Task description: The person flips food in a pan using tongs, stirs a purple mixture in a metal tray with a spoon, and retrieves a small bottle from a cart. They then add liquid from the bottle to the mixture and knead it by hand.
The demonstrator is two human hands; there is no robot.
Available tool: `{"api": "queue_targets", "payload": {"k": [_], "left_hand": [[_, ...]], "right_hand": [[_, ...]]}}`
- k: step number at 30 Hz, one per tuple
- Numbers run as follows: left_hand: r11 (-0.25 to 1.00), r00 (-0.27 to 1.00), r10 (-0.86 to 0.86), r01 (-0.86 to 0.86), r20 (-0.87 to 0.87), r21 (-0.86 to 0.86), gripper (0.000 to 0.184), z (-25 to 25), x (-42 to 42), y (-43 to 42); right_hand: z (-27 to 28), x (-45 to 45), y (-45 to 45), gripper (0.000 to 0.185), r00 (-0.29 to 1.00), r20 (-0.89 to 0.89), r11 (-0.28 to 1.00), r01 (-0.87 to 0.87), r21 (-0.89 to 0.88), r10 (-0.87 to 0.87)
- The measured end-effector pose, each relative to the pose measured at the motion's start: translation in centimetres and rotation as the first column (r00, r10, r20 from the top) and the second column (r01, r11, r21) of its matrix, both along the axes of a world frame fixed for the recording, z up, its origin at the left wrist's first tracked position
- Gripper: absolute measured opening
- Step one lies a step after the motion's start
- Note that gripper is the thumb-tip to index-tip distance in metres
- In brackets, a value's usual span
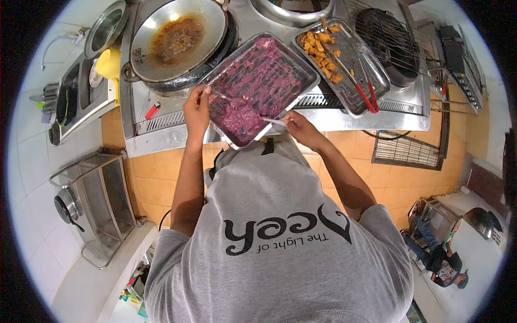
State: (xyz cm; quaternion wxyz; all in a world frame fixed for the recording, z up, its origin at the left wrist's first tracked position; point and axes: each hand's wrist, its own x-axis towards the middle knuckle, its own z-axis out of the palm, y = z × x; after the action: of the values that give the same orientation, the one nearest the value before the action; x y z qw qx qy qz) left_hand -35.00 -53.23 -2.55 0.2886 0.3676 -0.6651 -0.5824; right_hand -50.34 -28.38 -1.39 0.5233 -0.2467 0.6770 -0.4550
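Head view: two hands at one tray of purple mixture

I watch from afar; the left forearm runs almost straight up the view, bringing the left hand [197, 110] to the left edge of a metal tray [310, 82]; the right forearm slants inward from the elbow, and the right hand [301, 130] sits just beside the tray's near right edge. That right hand is closed round one pale utensil [274, 121], its far end in the purple mixture [242, 114]; the left fingers are bent, with a second slim utensil [221, 97] at their tips, but I cannot tell whether they grip it or the rim. The mixture lies spread inside the tray, heaped toward the near end.

I count two metal trays on the counter; the second tray [378, 81], to the right, holds orange-brown pieces [326, 67], too bunched for me to number, and one pair of red-handled tongs [366, 99]; one wok [214, 49] stands to the left, dark residue in its oil; one small red-handled tool [152, 111] lies near it; one yellow dipper [109, 63] is farther left; one other person [444, 269] is at the lower right.
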Motion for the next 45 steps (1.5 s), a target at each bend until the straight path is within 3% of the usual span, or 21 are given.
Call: {"api": "queue_targets", "payload": {"k": [6, 8, 10, 17, 21, 24, 27, 30, 33, 39, 42, 45], "left_hand": [[0.987, 0.997, -0.017, 0.029, -0.078, 0.159, 0.017, -1.0, 0.5, 0.3], [0.983, 0.994, -0.019, 0.039, -0.107, 0.182, 0.017, -1.1, 1.1, 0.6], [0.983, 0.997, 0.0, 0.013, -0.072, 0.183, 0.017, 0.0, 1.6, 1.8], [0.994, 0.995, 0.006, 0.005, -0.096, 0.108, 0.018, 0.4, 4.2, 4.0], [0.99, 0.988, 0.067, -0.048, -0.141, 0.136, 0.017, 0.5, 4.4, 5.1], [0.99, 0.986, 0.091, -0.074, -0.142, 0.124, 0.019, 0.3, 4.6, 5.5], [0.985, 0.98, 0.131, -0.111, -0.15, 0.136, 0.018, 0.5, 4.6, 5.7], [0.99, 0.985, 0.109, -0.095, -0.131, 0.104, 0.017, 1.0, 4.5, 5.7], [0.994, 0.986, 0.093, -0.085, -0.141, 0.066, 0.017, 0.7, 4.5, 5.6], [0.996, 0.992, 0.081, -0.083, -0.1, -0.019, 0.013, 1.2, 4.7, 5.1], [0.997, 0.989, 0.066, -0.07, -0.13, -0.029, 0.012, 1.7, 4.5, 4.9], [0.997, 0.989, 0.071, -0.076, -0.129, -0.032, 0.012, 1.3, 4.7, 4.4]], "right_hand": [[0.3, -0.7, -1.0, 0.009, 0.997, -0.077, 0.999, 0.016, -0.032, -0.018], [-0.6, -1.2, -2.1, 0.01, 0.977, -0.215, 0.992, -0.035, -0.12, 0.008], [-0.5, -1.5, -3.9, 0.01, 0.934, -0.355, 0.986, -0.088, -0.144, 0.031], [-2.5, -1.1, -12.1, 0.007, 0.851, -0.52, 0.919, -0.262, -0.294, 0.076], [-2.6, -0.8, -14.7, 0.013, 0.612, -0.749, 0.895, -0.442, -0.057, 0.255], [-1.4, -1.4, -14.8, 0.016, 0.514, -0.827, 0.865, -0.496, -0.072, 0.226], [-1.4, -2.1, -14.3, 0.016, 0.498, -0.865, 0.872, -0.45, -0.194, 0.064], [0.4, -2.0, -13.8, 0.016, 0.416, -0.845, 0.891, -0.432, 0.142, 0.336], [0.0, -0.9, -13.9, 0.02, 0.411, -0.823, 0.896, -0.372, 0.242, 0.392], [0.1, 1.1, -14.2, 0.021, 0.445, -0.835, 0.937, -0.268, 0.222, 0.325], [0.6, 1.6, -14.8, 0.023, 0.469, -0.814, 0.913, -0.371, 0.171, 0.343], [1.3, 1.2, -14.8, 0.017, 0.474, -0.82, 0.931, -0.316, 0.183, 0.321]]}}
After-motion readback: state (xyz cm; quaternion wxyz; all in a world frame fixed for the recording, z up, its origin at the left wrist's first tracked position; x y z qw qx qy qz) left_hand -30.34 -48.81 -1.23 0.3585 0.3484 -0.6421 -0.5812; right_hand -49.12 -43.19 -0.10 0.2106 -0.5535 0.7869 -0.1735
